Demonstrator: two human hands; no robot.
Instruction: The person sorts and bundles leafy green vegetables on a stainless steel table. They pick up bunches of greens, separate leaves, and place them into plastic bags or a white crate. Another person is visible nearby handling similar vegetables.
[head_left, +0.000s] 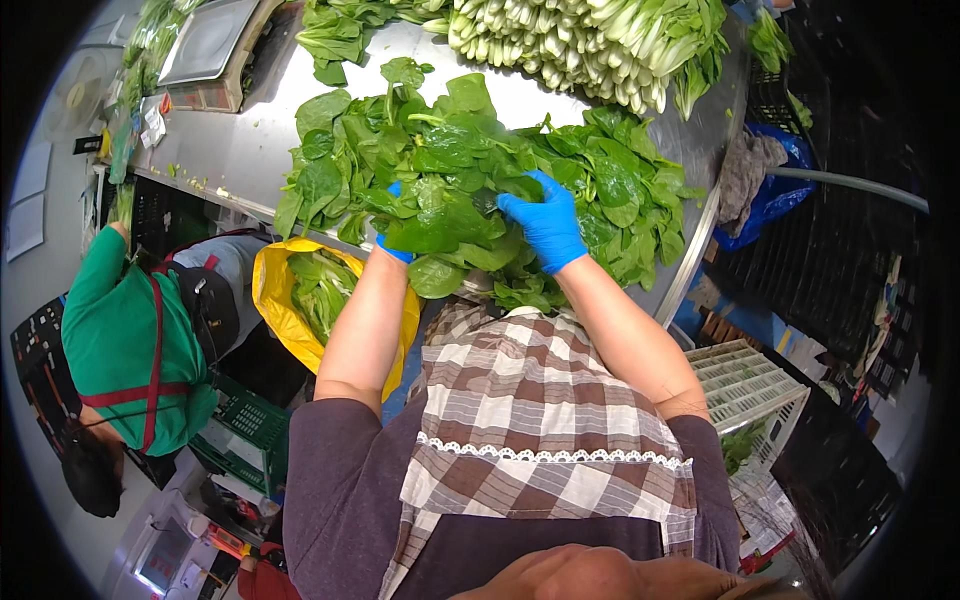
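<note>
Both of my hands wear blue gloves and are among dark green leafy greens at the table's near edge. My left hand holds the bunch from its left side, mostly hidden by leaves. On the right side of the same bunch, my right hand grips it with thumb and fingers; some fingertips disappear into the foliage. To the right, more loose leafy greens are heaped on the metal table. A further clump of leaves spreads to the left of the bunch.
Pale-stemmed greens are stacked at the back. A weighing scale stands at the back left. Below the table edge hangs a yellow bag with leaves inside. A person in green is at left; a pale plastic crate is at right.
</note>
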